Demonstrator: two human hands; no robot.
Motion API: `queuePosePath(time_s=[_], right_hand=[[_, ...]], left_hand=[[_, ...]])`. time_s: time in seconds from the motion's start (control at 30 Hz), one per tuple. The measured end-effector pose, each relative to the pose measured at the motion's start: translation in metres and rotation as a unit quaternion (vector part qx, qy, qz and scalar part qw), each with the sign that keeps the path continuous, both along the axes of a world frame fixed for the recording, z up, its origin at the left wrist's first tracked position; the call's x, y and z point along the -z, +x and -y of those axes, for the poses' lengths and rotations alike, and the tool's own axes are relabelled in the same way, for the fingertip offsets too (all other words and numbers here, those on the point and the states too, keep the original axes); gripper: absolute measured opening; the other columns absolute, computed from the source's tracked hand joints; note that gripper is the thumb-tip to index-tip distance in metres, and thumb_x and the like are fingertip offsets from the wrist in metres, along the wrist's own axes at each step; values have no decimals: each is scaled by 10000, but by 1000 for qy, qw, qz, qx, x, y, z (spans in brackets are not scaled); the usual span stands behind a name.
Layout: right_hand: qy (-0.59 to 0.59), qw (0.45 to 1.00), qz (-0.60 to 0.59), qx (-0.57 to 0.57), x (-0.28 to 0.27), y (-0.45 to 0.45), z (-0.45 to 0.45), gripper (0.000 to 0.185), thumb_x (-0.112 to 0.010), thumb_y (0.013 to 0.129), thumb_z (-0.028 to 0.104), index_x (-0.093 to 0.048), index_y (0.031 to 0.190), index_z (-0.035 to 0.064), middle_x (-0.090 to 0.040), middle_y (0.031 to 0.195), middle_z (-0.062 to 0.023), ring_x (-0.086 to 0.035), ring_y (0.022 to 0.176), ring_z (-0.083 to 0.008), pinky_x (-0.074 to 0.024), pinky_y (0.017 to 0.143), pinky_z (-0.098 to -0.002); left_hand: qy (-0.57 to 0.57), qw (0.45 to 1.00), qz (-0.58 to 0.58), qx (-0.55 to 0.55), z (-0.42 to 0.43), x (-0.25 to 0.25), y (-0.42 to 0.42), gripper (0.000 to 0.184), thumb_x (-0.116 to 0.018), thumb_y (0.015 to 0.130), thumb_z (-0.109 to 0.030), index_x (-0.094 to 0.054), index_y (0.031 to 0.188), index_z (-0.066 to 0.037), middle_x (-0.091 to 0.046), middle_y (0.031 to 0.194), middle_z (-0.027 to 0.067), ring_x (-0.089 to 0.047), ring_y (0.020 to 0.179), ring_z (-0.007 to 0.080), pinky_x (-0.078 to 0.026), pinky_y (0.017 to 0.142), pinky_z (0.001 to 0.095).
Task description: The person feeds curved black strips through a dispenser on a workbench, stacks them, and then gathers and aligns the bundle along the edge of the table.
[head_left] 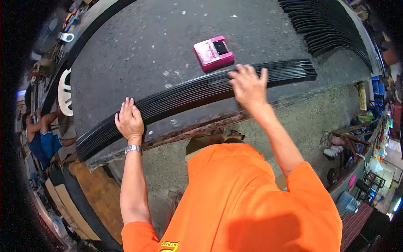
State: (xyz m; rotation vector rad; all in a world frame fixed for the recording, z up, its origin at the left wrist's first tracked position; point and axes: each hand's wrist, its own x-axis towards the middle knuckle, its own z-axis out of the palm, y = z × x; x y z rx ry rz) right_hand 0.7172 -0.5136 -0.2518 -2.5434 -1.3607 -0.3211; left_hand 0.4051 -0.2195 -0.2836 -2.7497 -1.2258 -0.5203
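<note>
A long bundle of thin black strips (180, 95), packed side by side, lies along the front edge of the dark worktable (138, 46). On the left part of the bundle rests my left hand (129, 119), palm down with fingers stretched out. My right hand (248, 86), slightly blurred, is over the right part with its fingers spread; it appears to touch the strips from above. Neither hand grips anything. Just behind the bundle, near my right hand, sits a pink box (212, 53) with a black recess in its top.
More black strips (331, 29) lie fanned out at the back right of the table. A person (49, 140) in blue sits at the left, by a white plastic chair (65, 92). Brown board (98, 197) lies below the table's left end. A clear water jug (347, 202) stands at lower right.
</note>
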Motion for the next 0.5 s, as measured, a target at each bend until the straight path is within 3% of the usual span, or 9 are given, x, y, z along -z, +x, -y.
queuePosePath(time_s=[0.07,0.13,0.17,0.23,0.5], right_hand=[[-15,997,44,56,10,28,27,269,-607,951,327,-692,1194,250,-600,1383,-50,-498,1323,-257,-299,1057,-705],[-45,990,45,124,17,45,52,380,-548,996,399,-605,1349,269,-511,1488,-75,-437,1394,-299,-259,1081,-725],[-33,990,3,138,26,52,63,458,-500,1020,434,-529,1446,268,-442,1552,-84,-370,1450,-317,-209,1099,-745],[-7,993,15,119,38,55,70,501,-477,1030,430,-475,1496,244,-399,1586,-84,-323,1480,-326,-175,1107,-754],[-28,991,28,125,45,58,69,521,-428,1051,432,-424,1530,225,-361,1610,-59,-311,1486,-308,-162,1115,-749]], left_hand=[[0,1000,8,0,0,-1,0,366,-523,970,-281,-702,1282,-212,-622,1416,-8,-565,1321,188,-346,1114,493],[-2,1000,13,-5,-2,0,0,370,-530,962,-282,-703,1279,-205,-629,1406,-2,-571,1312,198,-339,1117,498],[-8,1000,20,-5,-1,0,1,371,-532,959,-283,-704,1278,-201,-632,1403,0,-572,1311,201,-335,1118,501],[-12,1000,26,-4,0,-1,1,374,-534,954,-286,-704,1277,-201,-634,1400,4,-572,1310,207,-333,1117,507],[-4,999,41,-4,1,-5,2,352,-563,928,-280,-730,1224,-186,-664,1356,17,-580,1297,200,-334,1113,500]])
